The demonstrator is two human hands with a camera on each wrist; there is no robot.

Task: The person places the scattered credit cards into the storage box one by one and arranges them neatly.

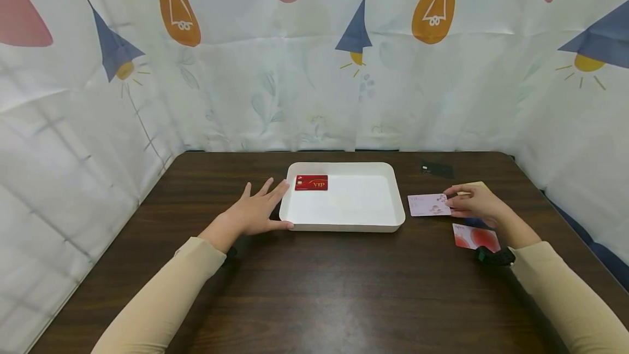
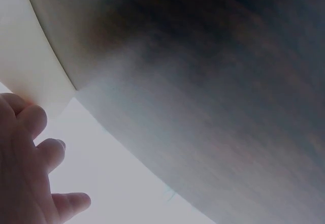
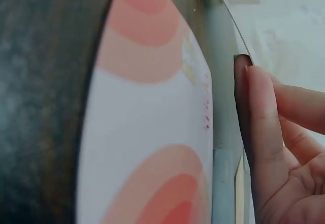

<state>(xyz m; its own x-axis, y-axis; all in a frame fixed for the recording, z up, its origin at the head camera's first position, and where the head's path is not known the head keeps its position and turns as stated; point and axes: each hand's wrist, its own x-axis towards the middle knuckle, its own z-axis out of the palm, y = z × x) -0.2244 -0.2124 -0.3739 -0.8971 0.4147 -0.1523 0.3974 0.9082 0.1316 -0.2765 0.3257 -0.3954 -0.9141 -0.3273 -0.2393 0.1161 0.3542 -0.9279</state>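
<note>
My left hand [image 1: 253,213] has its fingers spread at the left side of a white tray [image 1: 344,228], thumb at the near corner and fingertips at the rim. Inside the tray, toward its back left, lies a red VIP card [image 1: 312,182]. To the right of the tray, my right hand [image 1: 475,204] pinches a pale pink card [image 1: 426,205] by its right end. Below that hand lies a red and white patterned card [image 1: 475,237], large in the right wrist view. A blue card [image 1: 475,223] is partly hidden under the hand, and a yellow card edge shows behind it.
A black card [image 1: 437,169] lies at the back right of the dark wooden table [image 1: 314,288]. Printed white curtains [image 1: 314,81] hang behind the table and along both sides.
</note>
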